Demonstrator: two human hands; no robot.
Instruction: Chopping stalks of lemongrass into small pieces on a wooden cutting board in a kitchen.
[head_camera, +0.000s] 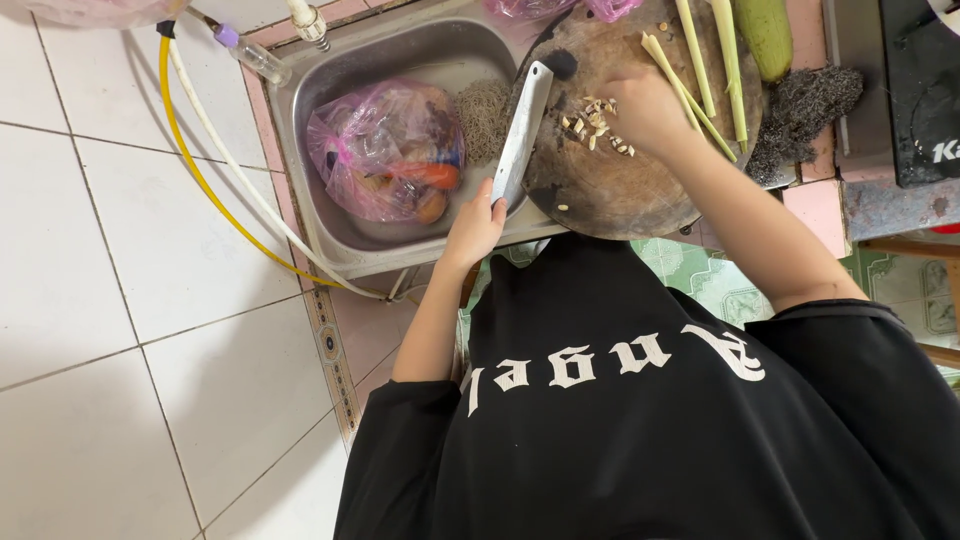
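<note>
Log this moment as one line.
left hand: grips cleaver | right hand: on chopped bits | board: over sink

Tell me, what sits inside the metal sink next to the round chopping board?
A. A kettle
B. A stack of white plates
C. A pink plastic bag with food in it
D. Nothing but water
C: a pink plastic bag with orange and red food showing through lies in the sink, left of the chopping board, where the left hand holds a cleaver.
</note>
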